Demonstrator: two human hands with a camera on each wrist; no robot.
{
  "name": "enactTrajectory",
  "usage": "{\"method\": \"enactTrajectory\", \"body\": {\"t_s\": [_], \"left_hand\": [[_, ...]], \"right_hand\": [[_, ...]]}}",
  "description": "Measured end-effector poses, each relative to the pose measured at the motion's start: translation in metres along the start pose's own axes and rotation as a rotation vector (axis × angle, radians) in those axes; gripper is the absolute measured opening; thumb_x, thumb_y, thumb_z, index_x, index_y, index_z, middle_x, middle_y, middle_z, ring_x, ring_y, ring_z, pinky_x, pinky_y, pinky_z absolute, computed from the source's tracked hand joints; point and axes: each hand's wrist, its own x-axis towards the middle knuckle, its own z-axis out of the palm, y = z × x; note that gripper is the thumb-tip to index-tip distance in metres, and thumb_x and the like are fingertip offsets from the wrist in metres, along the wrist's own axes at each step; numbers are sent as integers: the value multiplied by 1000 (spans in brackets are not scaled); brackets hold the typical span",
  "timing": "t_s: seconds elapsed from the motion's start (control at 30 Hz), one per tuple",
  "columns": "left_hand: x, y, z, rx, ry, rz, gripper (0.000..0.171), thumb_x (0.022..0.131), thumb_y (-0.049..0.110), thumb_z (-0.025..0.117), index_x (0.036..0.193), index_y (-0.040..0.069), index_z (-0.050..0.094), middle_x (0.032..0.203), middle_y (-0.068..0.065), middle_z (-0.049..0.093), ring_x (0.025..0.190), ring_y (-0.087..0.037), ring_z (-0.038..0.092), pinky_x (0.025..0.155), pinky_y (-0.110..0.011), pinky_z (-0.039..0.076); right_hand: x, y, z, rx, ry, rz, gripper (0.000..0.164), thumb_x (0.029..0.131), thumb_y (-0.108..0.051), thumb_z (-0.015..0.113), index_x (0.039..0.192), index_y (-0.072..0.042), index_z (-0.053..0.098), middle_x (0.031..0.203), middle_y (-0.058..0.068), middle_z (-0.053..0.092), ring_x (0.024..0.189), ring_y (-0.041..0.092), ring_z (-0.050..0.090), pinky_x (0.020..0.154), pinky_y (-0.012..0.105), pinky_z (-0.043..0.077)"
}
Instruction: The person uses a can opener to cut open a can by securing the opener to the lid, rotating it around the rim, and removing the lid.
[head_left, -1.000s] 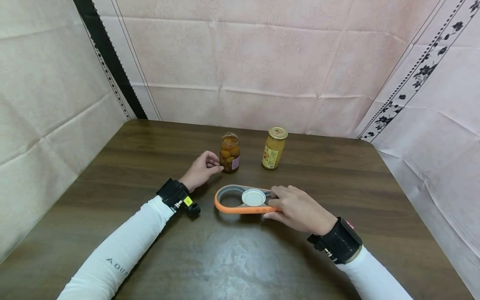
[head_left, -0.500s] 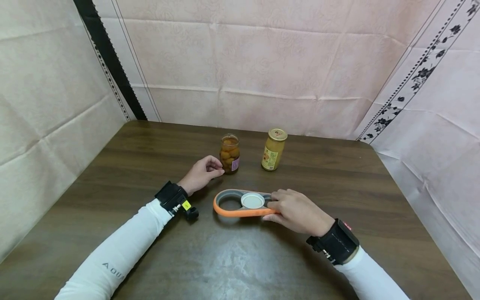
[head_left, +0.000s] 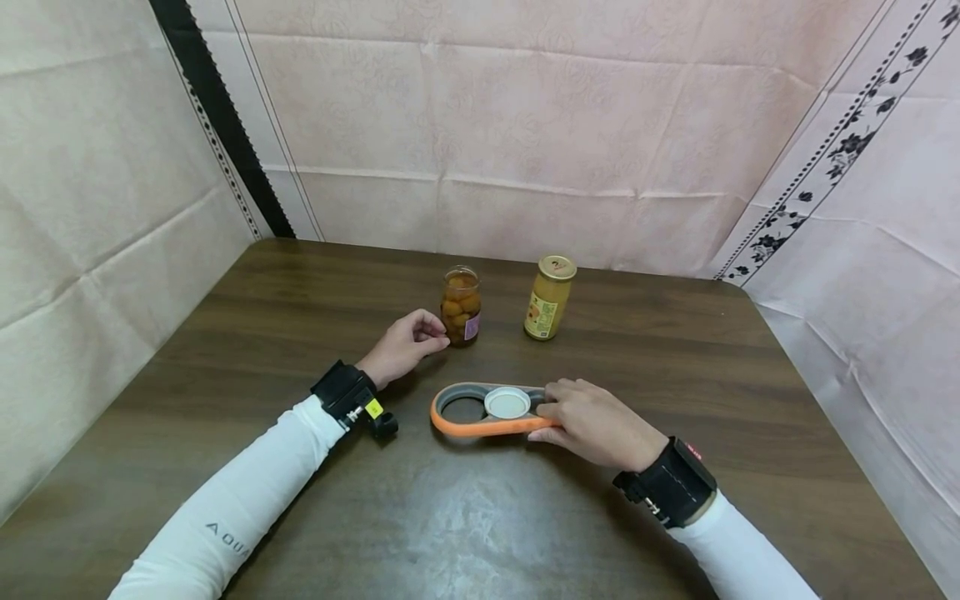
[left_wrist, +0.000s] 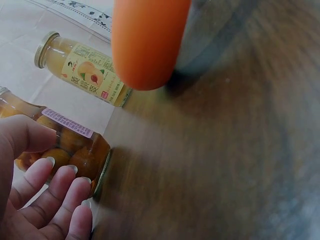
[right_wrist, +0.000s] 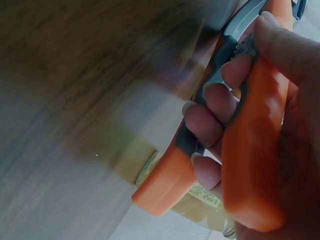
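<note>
An orange and grey jar opener [head_left: 491, 427] is gripped at its right end by my right hand [head_left: 596, 425], fingers curled round its handles in the right wrist view. A white disc [head_left: 507, 402], like a lid seen from one side, sits in the middle of the opener. Farther back stands a glass jar of round brownish fruit [head_left: 460, 310], upright, with an uncovered glass mouth and a lilac label. My left hand [head_left: 403, 346] is at that jar's left side, fingers loosely bent and not wrapped round it. Whether the fingertips touch the glass, I cannot tell.
A jar of yellow fruit [head_left: 548, 300] with a gold lid and yellow label stands upright to the right of the brown one. Both stand toward the back of the brown wooden table [head_left: 360, 517]. Pale cloth [head_left: 525, 125] hangs behind and along the sides.
My right hand has brought the jar opener slightly lower and nearer to me. The left hand has shifted only a little beside the brown fruit jar. Both jars stay in place.
</note>
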Motion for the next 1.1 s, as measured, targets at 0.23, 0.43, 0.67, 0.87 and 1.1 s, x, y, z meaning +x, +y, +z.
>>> {"method": "enactTrajectory", "body": {"t_s": [0.23,0.43,0.67,0.87,1.1], "left_hand": [[-1,0,0,-4,-7,-4,24,100,24,65,117,9,57,118,-11,63,105,-24,60,88,-32,49],[0,-4,0,-5,-9,-7,26,100,25,66,117,8,57,117,-10,63,104,-23,59,86,-31,49],[1,-1,0,-9,-17,-1,26,99,24,67,117,9,57,117,-10,64,104,-24,60,88,-33,49],[2,-1,0,-6,-28,-2,27,99,23,67,119,9,57,119,-10,63,106,-25,59,88,-32,48],[1,-2,-2,-10,-38,-9,28,99,24,67,119,8,56,120,-11,62,106,-25,58,87,-32,48]], "right_hand": [[0,1,0,35,-39,16,30,95,-47,67,97,-19,76,84,-8,52,78,10,44,70,24,37],[1,2,0,70,-82,48,31,95,-48,67,100,-19,77,84,-7,50,79,11,43,70,25,36],[0,3,0,115,-124,83,31,96,-49,64,101,-21,76,86,-7,50,81,11,44,73,26,36],[-1,4,1,152,-143,99,32,97,-51,62,101,-21,76,87,-9,50,82,10,44,73,26,36],[0,6,3,165,-138,88,37,98,-55,58,95,-21,73,81,-8,45,79,10,40,72,26,32]]}}
